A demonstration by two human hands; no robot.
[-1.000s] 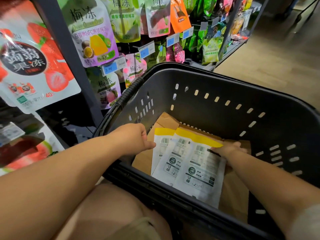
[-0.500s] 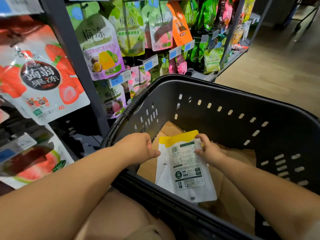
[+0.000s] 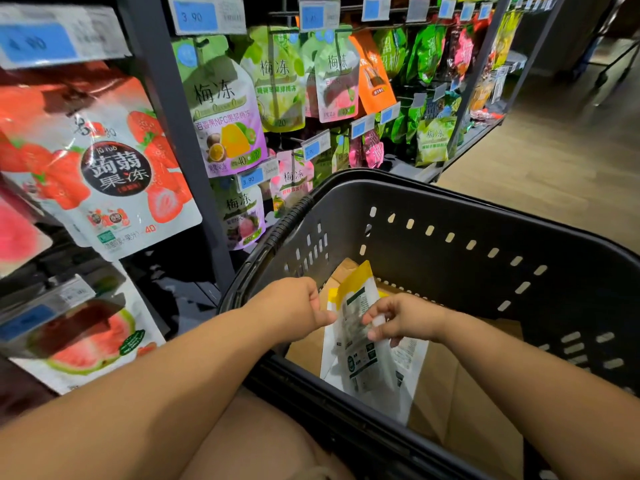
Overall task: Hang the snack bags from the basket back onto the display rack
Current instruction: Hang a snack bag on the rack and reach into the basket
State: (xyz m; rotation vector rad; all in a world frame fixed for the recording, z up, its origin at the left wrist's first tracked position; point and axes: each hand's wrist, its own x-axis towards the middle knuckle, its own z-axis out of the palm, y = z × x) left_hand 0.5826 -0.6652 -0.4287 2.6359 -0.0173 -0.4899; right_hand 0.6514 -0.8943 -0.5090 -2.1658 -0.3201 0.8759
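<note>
White snack bags with yellow tops stand tilted up inside the dark grey basket, their printed backs toward me. My right hand pinches them near the middle between thumb and fingers. My left hand reaches in over the basket's near left corner with its fingers curled. Its thumb and fingertips close on the left edge of the bags. The display rack rises to the left and behind, hung with fruit-jelly pouches.
Brown cardboard lines the basket bottom. Blue price tags sit on the rack's hooks above strawberry and watermelon pouches. Wooden floor opens to the right of the rack. My knee is just below the basket's near rim.
My right hand gathered the spread bags into one stack and lifted it upright toward my left hand. My view has risen to show more of the rack.
</note>
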